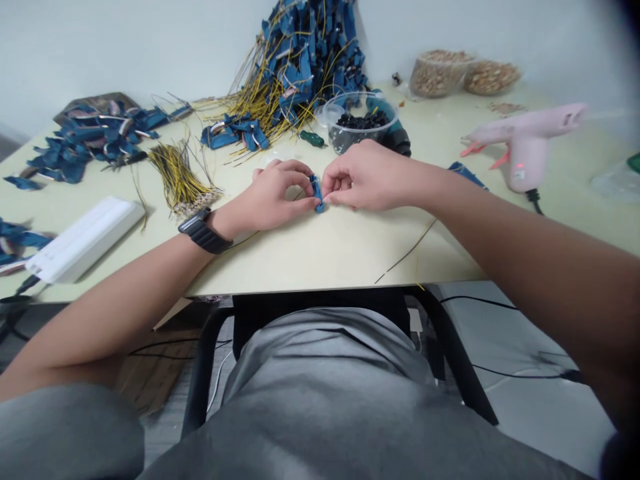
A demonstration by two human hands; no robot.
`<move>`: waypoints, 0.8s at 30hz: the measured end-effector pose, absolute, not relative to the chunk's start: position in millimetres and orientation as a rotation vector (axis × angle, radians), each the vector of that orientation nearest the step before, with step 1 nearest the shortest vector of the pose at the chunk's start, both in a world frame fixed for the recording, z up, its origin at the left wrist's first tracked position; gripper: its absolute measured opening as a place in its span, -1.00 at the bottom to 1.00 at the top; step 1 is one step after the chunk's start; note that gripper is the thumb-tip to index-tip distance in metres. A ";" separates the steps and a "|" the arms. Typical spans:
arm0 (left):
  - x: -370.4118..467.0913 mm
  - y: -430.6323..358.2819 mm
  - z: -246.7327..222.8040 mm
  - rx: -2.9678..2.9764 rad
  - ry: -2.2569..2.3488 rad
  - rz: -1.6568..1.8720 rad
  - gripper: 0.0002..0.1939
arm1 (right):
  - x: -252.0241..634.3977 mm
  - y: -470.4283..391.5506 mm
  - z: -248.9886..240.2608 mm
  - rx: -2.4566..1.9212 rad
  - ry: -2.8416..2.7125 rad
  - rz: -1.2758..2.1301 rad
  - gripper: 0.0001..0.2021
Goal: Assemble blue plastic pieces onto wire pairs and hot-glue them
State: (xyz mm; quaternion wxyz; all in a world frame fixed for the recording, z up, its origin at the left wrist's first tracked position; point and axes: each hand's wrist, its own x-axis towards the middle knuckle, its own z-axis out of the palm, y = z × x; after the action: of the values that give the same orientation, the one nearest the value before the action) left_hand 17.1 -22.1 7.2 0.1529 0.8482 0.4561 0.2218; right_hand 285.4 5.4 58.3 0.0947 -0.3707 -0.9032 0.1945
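Note:
My left hand (280, 193), with a dark watch band on its wrist, is closed on a small blue plastic piece (317, 193) near the middle of the table. Thumb and fingers grip it from the left. At the piece's right edge, my right hand (367, 177) is curled in a pinch. Whatever lies between its fingertips is too small to make out. A thin dark wire (407, 255) runs out over the table below my right forearm. Behind my right hand stands a clear round tub (345, 139) of small black parts.
A pink glue gun (531, 140) stands at right, its light red. Wired blue pieces (300, 60) are heaped at the back, with more blue pieces (85, 140) at left. Yellow and black wires (183, 175) lie bundled near a white power box (90, 237). A green-handled tool (313, 139) lies near the tub.

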 end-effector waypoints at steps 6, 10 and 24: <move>15.8 -21.0 9.1 2.425 1.296 0.632 -0.80 | 286.0 -5.4 53.9 -1.069 -2.730 0.390 -0.79; 15.4 -21.0 8.9 2.420 1.273 0.659 -0.81 | 292.2 -9.4 40.2 -1.001 -2.625 0.415 -0.80; 18.6 -24.1 10.4 2.399 1.312 0.645 -0.82 | 295.0 -9.2 20.7 -0.892 -2.536 0.369 -0.86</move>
State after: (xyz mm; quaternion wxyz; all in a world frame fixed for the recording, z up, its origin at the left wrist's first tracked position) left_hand 18.6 -24.1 10.4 0.1655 0.8421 0.4606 0.2264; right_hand 295.0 -9.2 20.7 0.2126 -0.3211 -0.9132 0.1329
